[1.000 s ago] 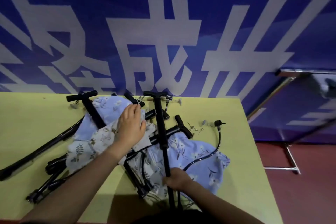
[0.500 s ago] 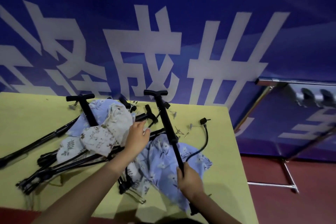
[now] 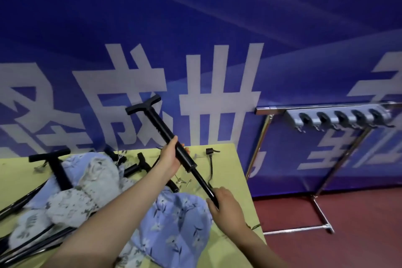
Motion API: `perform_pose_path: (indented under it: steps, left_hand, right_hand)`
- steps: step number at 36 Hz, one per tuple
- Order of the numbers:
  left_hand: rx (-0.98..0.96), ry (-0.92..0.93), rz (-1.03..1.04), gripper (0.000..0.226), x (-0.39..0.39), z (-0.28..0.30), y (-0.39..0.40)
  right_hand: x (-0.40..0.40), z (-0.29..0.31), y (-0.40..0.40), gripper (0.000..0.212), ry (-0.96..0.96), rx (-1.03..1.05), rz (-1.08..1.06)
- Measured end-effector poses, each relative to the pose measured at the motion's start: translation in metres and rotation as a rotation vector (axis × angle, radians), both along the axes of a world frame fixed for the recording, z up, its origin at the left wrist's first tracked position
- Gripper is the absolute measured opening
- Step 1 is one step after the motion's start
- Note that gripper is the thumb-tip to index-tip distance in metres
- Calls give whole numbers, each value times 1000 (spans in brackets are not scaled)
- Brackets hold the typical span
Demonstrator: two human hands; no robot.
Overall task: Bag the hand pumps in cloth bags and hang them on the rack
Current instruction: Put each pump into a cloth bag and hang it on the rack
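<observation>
A black hand pump (image 3: pixel 174 150) with a T-handle is slanting in the air above the table, handle end up and to the left. More black pumps (image 3: pixel 58 169) are lying tangled at the left. A blue flowered cloth bag (image 3: pixel 174 228) is lying crumpled at the near edge, a pale flowered one (image 3: pixel 91 183) beside it. The chrome rack (image 3: pixel 326 128) is standing to the right.

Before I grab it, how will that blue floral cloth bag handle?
Probably floppy: the blue floral cloth bag lies crumpled in soft folds on the yellow table. Likely light. It may snag, since one edge seems tucked under the black pumps.
</observation>
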State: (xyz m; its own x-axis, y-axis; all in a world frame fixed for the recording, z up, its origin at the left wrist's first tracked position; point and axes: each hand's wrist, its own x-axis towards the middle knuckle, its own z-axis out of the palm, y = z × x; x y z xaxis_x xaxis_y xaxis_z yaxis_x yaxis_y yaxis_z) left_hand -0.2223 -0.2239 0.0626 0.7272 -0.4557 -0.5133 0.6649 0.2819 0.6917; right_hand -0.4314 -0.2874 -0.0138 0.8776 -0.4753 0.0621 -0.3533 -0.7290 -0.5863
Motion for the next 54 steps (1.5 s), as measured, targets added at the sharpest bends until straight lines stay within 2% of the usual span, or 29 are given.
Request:
perform_pose_path:
  steps: [5,8,11,13,17,18,22,25,28,36,41,46,54]
  left_hand:
    - [-51,-33,-28,21,4,6,-24]
    - [-79,-61,-16,23,8,14,-35]
    - [-109,-65,-13,23,15,20,-43]
    - [-113,-83,-29,21,18,22,-48]
    - [-114,-118,-58,19,21,25,-53]
    - [-115,-117,-61,20,22,26,-52]
    - [-133,-159,-35,28,32,34,-47]
    - [-145,-209,83,22,49,46,-42]
    - [-138,-222,166,25,66,54,-35]
    - [-74,-209,54,29,75,53,-30]
    - [-75,-205,31,35,73,55,-32]
    - [-78,-251,-25,32,69,54,-34]
    - [-97,-272,-13,34,67,61,-37]
  right_hand:
    - [-12,-13,-36,43,-123,-40,-261]
    - [-22,-24,-58,58,-108,-76,-430]
    - [-31,-30,-77,53,-14,64,-587]
    - [-33,-35,-89,51,-60,198,-639]
    - [-28,-34,-104,33,-181,700,-601]
    - [-29,-34,-106,28,-205,768,-592]
    - [-31,-21,-108,21,-377,818,-639]
    - [-30,-9,-107,14,-541,926,-701]
    - [-27,-11,-113,13,-605,1013,-711]
    - [-26,-3,-134,18,-671,843,-642]
    - [-29,-10,-136,17,-603,795,-622]
    - [-25,-13,-137,13,-560,870,-614]
    - [9,5,-138,18,-557,926,-540]
